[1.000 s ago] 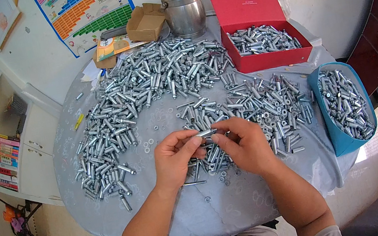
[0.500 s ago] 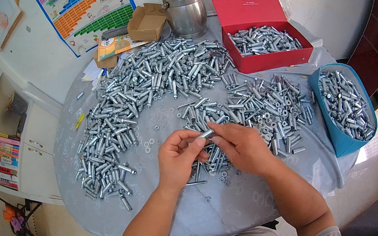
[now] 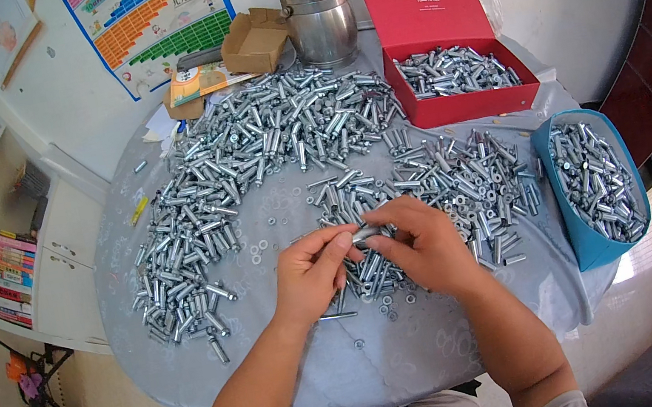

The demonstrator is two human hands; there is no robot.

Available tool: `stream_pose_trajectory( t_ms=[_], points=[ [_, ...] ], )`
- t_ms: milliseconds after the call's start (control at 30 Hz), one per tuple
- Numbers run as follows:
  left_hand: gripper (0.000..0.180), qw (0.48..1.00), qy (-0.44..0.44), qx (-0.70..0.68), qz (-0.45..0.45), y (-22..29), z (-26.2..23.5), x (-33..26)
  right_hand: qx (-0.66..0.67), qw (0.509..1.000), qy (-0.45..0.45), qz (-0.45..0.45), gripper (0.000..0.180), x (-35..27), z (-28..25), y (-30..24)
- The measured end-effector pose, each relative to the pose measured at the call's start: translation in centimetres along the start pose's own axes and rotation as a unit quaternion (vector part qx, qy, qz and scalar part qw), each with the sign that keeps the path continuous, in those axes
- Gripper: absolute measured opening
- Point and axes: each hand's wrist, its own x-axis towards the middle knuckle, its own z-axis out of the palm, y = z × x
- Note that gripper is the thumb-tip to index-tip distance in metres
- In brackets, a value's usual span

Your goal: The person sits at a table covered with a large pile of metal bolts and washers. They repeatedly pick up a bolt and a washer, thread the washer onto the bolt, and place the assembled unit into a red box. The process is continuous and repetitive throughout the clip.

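Observation:
Both my hands meet above the middle of the table around one silvery expansion bolt (image 3: 365, 233). My left hand (image 3: 313, 270) pinches its left end between thumb and fingers. With thumb and forefinger, my right hand (image 3: 423, 243) grips the other end. Part of the bolt is covered by my fingertips. Beneath and beyond my hands lies a heap of metal sleeves, bolts and nuts (image 3: 458, 168). Small washers (image 3: 387, 301) are scattered just below them. A larger pile of similar bolts (image 3: 271, 131) curves along the left and far side of the table.
A red box (image 3: 469, 106) with its lid raised holds many bolts at the back right. To the right stands a blue bin (image 3: 601, 248) full of them. A steel pot (image 3: 321, 27) and a cardboard box (image 3: 255, 47) are at the back. A grey cloth (image 3: 235, 382) covers the table.
My right hand's fingers have shifted and arch more around the bolt's end. My left hand has hardly moved, and the piles look the same.

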Motion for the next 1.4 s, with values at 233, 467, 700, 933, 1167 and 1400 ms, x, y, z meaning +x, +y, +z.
stream_pose_trajectory(
  t_ms=[233,467,700,933,1167,1400],
  points=[
    [0.028,0.986,0.036,0.143,0.08,-0.5,-1.0,0.5,-0.102,0.99,0.094,0.015,0.019,0.3,-0.4,0.5],
    [0.031,0.835,0.037,0.536,0.122,3.0,-1.9,0.3,-0.086,0.989,0.112,0.034,0.021,0.1,-0.2,0.5],
    [0.014,0.627,0.114,0.739,0.217,3.0,-12.2,5.5,-0.076,0.992,0.1,0.014,0.019,0.0,0.1,0.6],
    [0.017,0.547,0.089,0.822,0.126,2.8,-12.5,7.0,-0.083,0.991,0.101,0.007,0.019,-0.1,0.2,0.7],
    [0.021,0.85,0.094,0.503,0.126,3.3,-8.9,5.5,-0.062,0.991,0.116,0.009,0.016,-0.2,0.3,0.3],
    [0.024,0.996,0.009,0.02,0.087,3.7,-0.8,2.2,0.032,0.995,0.066,0.067,0.028,-0.4,0.4,0.7]
  ],
)
